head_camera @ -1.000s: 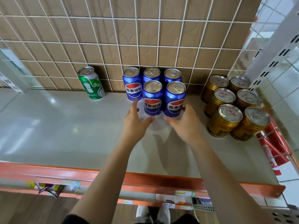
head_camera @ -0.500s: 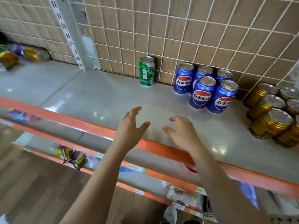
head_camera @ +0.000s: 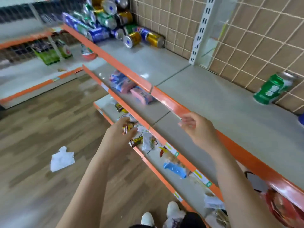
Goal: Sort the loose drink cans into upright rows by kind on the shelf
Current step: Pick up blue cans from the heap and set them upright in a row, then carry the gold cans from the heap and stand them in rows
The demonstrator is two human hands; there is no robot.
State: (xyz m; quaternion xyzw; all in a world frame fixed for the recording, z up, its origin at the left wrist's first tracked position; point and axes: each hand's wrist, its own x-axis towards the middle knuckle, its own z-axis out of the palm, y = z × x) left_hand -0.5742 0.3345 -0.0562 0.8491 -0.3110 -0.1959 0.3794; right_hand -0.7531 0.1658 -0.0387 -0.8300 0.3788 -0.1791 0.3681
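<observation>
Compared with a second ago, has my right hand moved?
Yes: the right hand drew back from deep on the shelf to its orange front edge.

One green can (head_camera: pixel 271 90) stands at 3 o'clock. At 12 o'clock, a heap of loose cans (head_camera: pixel 105 20) in blue, green and gold is too blurred to count whole; two gold cans (head_camera: pixel 132 40) lie at its near edge. Two pink packets (head_camera: pixel 143 96) at centre, one blue packet (head_camera: pixel 175 169) at 5 o'clock, one white paper scrap (head_camera: pixel 61 158) at 8 o'clock, two shoes (head_camera: pixel 148 218) at 6 o'clock
</observation>
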